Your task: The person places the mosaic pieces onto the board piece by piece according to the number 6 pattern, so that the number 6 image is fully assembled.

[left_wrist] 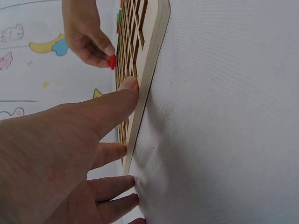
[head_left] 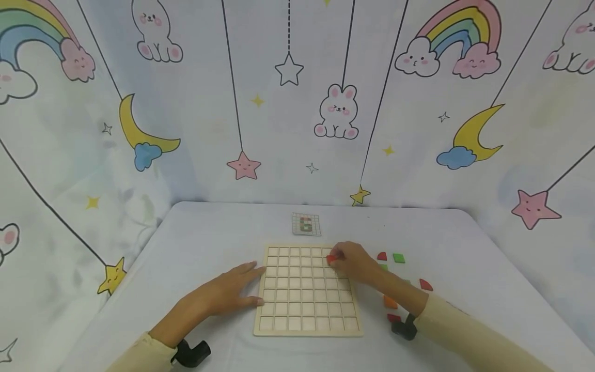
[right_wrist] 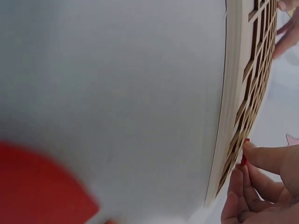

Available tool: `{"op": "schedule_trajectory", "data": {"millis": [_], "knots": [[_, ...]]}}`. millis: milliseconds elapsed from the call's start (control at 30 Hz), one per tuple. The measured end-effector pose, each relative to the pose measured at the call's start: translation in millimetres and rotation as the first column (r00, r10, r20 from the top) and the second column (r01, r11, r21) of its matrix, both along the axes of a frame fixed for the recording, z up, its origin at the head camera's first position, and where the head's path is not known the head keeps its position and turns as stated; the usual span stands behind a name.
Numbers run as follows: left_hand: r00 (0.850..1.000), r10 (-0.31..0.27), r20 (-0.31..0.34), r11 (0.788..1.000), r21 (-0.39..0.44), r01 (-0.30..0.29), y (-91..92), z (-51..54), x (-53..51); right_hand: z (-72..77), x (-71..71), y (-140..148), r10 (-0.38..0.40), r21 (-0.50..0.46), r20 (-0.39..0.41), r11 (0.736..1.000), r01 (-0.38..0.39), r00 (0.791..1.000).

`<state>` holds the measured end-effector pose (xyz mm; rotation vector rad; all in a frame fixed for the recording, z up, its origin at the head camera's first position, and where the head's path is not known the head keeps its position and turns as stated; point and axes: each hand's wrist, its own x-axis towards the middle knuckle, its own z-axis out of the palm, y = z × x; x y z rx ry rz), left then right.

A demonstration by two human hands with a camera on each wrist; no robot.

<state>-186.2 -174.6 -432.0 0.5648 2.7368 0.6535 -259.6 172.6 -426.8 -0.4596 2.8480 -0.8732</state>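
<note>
A wooden grid board (head_left: 307, 334) with rows of square recesses lies flat on the table. My left hand (head_left: 223, 292) rests at its left edge, fingers spread; in the left wrist view the thumb of that hand (left_wrist: 88, 114) touches the rim. Over the board's upper right part, my right hand (head_left: 357, 263) pinches a small red tile (head_left: 330, 259) between thumb and fingertips. The right wrist view shows this red tile (right_wrist: 244, 160) close to the grid, partly hidden by the fingers. Whether it touches a recess I cannot tell.
Right of the board lie loose tiles: a green one (head_left: 398, 258), a red quarter-round (head_left: 425, 284), another red one (head_left: 381, 256) and an orange one (head_left: 390, 303). The right forearm hangs over some. Behind the board is a small card (head_left: 306, 224) with a gridded figure 6.
</note>
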Motion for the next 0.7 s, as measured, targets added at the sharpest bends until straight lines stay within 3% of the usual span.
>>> {"op": "schedule_trajectory", "data": {"millis": [700], "knots": [[1.000, 0.013, 0.002, 1.000, -0.011, -0.013, 1.1, -0.9, 0.1, -6.9, -1.3, -38, 0.066, 0.034, -0.072, 0.997, -0.064, 0.995]]}}
